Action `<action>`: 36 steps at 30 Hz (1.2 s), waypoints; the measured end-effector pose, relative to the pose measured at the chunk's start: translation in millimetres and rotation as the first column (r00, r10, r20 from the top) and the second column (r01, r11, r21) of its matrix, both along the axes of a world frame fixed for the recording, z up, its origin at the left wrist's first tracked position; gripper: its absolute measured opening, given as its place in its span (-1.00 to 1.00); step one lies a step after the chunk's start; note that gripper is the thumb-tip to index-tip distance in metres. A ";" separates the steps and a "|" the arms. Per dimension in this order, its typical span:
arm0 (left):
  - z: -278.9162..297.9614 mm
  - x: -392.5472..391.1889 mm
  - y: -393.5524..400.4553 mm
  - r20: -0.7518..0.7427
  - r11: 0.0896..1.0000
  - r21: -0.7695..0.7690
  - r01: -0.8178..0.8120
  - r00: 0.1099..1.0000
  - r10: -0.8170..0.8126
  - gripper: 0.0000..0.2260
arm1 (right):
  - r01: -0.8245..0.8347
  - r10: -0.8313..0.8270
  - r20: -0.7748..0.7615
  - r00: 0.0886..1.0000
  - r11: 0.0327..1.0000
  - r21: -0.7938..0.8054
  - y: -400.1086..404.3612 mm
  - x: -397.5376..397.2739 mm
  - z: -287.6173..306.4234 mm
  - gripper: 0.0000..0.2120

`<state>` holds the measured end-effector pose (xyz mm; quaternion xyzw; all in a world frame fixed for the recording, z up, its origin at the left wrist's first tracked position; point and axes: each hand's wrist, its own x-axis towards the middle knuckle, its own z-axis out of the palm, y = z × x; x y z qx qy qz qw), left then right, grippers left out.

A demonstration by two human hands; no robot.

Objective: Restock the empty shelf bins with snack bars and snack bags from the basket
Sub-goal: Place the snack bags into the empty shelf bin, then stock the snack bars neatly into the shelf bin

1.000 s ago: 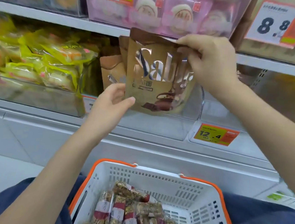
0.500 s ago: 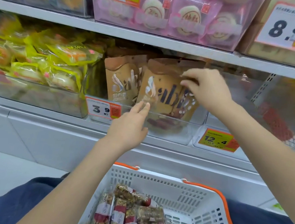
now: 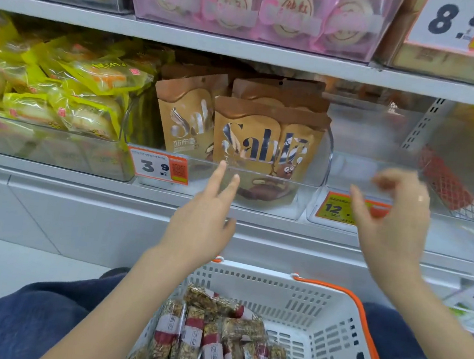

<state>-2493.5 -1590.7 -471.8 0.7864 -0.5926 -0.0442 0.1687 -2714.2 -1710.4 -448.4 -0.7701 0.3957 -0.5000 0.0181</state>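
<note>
A brown "Sable" snack bag (image 3: 263,147) stands upright at the front of a clear shelf bin (image 3: 318,171), with more brown bags (image 3: 184,114) behind and left of it. My left hand (image 3: 204,220) hovers just below the bin's front, fingers spread, holding nothing. To the right, my right hand (image 3: 393,226) is blurred, fingers loosely curled and apart, empty, in front of a clear bin (image 3: 383,131) that looks empty. The white basket (image 3: 318,312) with an orange rim sits on my lap and holds several wrapped snack bars (image 3: 205,341).
Yellow-wrapped pastries (image 3: 62,91) fill the bin at left. Pink packs (image 3: 250,3) sit on the upper shelf. Price tags read 3.9 (image 3: 157,167) and 12 (image 3: 336,208). A red mesh item (image 3: 442,185) lies at far right behind clear plastic.
The brown bag, held up by both hands a second ago, was lowered into the bin and let go. Both hands have drawn back from it toward me.
</note>
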 end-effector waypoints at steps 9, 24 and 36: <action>-108.9 -23.8 18.3 -0.026 0.931 0.356 0.080 0.997 -0.076 -0.47 | 0.136 0.367 -0.476 0.799 0.660 0.739 25.5 -54.7 -150.0 -0.76; -267.7 -77.4 51.1 -0.374 0.711 0.681 -0.177 0.750 0.545 -0.68 | 0.176 0.558 -0.086 0.826 -0.110 0.978 92.8 -22.3 -313.6 -0.07; -292.2 -91.8 20.1 -0.532 0.554 0.823 -0.127 0.172 0.829 -0.26 | 0.079 0.207 0.044 0.977 -0.549 0.832 76.4 9.4 -349.4 -0.02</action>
